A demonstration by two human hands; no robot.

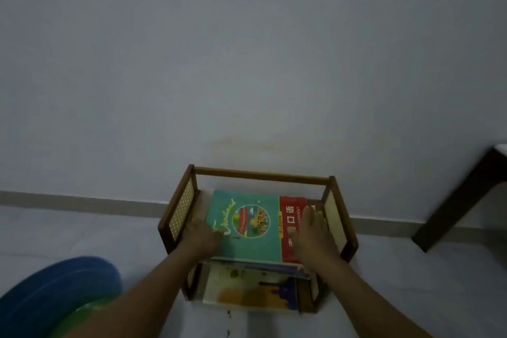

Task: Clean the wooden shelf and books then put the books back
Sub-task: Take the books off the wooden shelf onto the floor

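A small wooden shelf [260,176] with woven side panels is set on the floor [384,282] against a pale wall [247,49]. On its upper level two books are laid flat, side by side and touching: a teal book [247,223] marked "Thailand" on the left and a red book [288,217] with white characters on the right. On the lower level a further book [249,291] with a yellow and purple cover is seen, partly hidden by the upper level.

The left hand [201,236] is placed at the left edge of the teal book, with the thumb resting on the cover; the fingers are out of sight past that edge, so how far they are curled cannot be told. The right hand [312,230] is laid flat on the red book, its fingers [315,215] held straight and close together, pressed on the cover near the right side panel; nothing is gripped by it.

A blue round object [55,288] with a green inside is seen at the lower left, on the floor and well apart from the shelf. A dark wooden leg [461,197] of some furniture is seen at the right, near the wall.
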